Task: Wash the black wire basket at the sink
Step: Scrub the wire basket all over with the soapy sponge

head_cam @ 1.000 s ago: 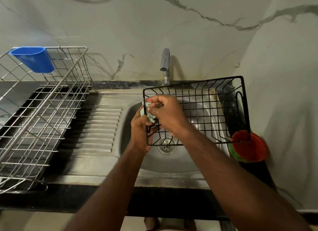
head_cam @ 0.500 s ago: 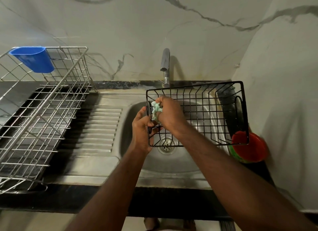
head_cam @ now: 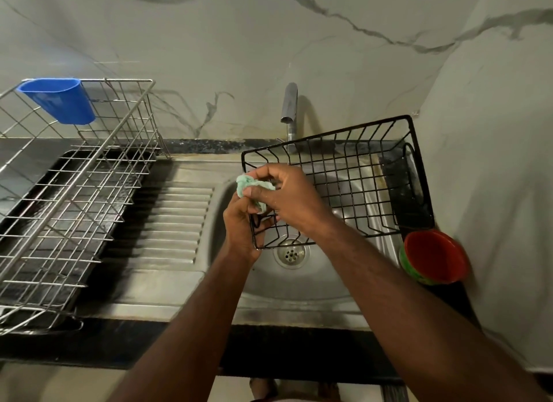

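The black wire basket [head_cam: 359,174] hangs tilted over the steel sink [head_cam: 299,285], its open side facing me. My left hand [head_cam: 239,225] grips the basket's left end wall from outside. My right hand [head_cam: 287,198] reaches inside the basket and holds a pale green scrub cloth [head_cam: 248,186] against the wires of that left wall. The cloth is partly hidden under my fingers. The tap [head_cam: 289,108] stands behind the basket; I see no water running from it.
A steel dish rack [head_cam: 74,192] with a blue plastic cup [head_cam: 59,100] fills the left counter, beside the ribbed drainboard [head_cam: 176,222]. A red bowl stacked on a green one [head_cam: 434,256] sits right of the sink by the side wall. The drain [head_cam: 291,253] lies below the basket.
The basket has tilted, its right end rising. My right hand with the cloth has shifted up along the left wall. My left hand keeps its grip.
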Motion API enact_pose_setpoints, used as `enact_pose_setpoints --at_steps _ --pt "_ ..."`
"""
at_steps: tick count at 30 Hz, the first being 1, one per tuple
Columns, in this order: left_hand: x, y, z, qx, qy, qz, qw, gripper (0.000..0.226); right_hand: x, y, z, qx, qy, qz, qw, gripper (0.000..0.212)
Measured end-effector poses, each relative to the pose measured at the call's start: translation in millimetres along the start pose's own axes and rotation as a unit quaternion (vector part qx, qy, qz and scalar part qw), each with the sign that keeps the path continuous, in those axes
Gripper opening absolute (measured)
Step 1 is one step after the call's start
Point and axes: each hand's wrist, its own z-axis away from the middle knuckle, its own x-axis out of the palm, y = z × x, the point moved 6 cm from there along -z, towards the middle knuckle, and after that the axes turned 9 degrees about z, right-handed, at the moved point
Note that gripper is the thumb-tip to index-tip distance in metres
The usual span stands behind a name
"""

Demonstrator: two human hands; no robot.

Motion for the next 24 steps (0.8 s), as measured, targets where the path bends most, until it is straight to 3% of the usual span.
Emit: enact_pose_setpoints --at_steps 3,6,10,15,17,21,24 --pt "1 1 1 -0.002 -0.009 0.019 1.000 0.048 -1 15 -4 0.050 0.036 0.012 0.998 0.017" --pt "0 4 -2 0.014 -0.024 0.025 0.999 0.050 -3 28 -10 0.087 0.050 0.124 0.987 0.013" --pt "-6 2 -6 0.014 -0.013 -0.022 1.000 0.058 -14 23 -16 0.057 0.111 0.263 0.957 0.017" --pt "-10 2 -8 0.027 0.009 -0.022 0.999 0.050 9 21 -21 0.008 0.015 0.307 0.952 0.036" --pt "-12 3 -10 0.038 0.009 -0.021 0.999 0.050 12 22 -18 0.004 -0.010 0.324 0.946 0.031" --pt "-12 4 -8 0.043 0.006 0.019 0.999 0.029 14 27 -14 0.026 -0.065 0.325 0.943 0.012" --pt "-17 5 -11 0.041 0.012 -0.006 0.999 0.041 1 19 -23 0.038 -0.017 0.287 0.957 0.014"
